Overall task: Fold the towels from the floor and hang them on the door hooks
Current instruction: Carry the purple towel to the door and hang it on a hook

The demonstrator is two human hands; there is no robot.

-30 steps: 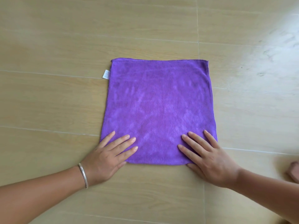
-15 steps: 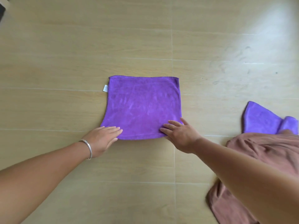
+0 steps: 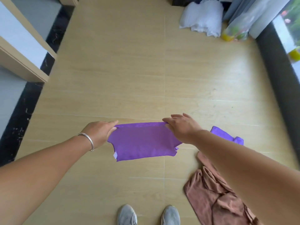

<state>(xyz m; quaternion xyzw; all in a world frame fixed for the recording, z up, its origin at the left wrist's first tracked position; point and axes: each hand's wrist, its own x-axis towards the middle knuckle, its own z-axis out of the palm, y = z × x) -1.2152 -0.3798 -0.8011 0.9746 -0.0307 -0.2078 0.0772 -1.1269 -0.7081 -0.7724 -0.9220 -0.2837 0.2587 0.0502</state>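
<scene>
Pale wood-look floor tiles (image 3: 129,70) filled the view, bounded by a dark skirting strip on either side, with a light shelf unit (image 3: 21,51) at the left edge and a window ledge at the right. Held above the floor, the purple towel (image 3: 142,142) hung between both hands — its top edge stretched taut, its lower part draped towards the person, a small white label showing at the lower left corner. The left hand (image 3: 99,133), with a silver bracelet (image 3: 88,140) on its wrist, pinched the towel's upper left corner, fingers curled round the cloth. The right hand (image 3: 180,127) pinched the upper right corner between thumb and forefinger, the remaining fingers extended forward over the edge. On the floor to the right lay a second purple towel (image 3: 227,135), crumpled and partly hidden by the right forearm, and just nearer to the person a brown towel (image 3: 211,192) — rumpled, touching or nearly touching the purple one; the forearm hid the join. Two grey shoes (image 3: 148,215) stood at the bottom edge, below the held towel. At the far end of the room rested a white bundle (image 3: 203,18) beside pale curtains (image 3: 253,13), with a clear bag of yellow and green items (image 3: 233,31) at the curtains' foot.
</scene>
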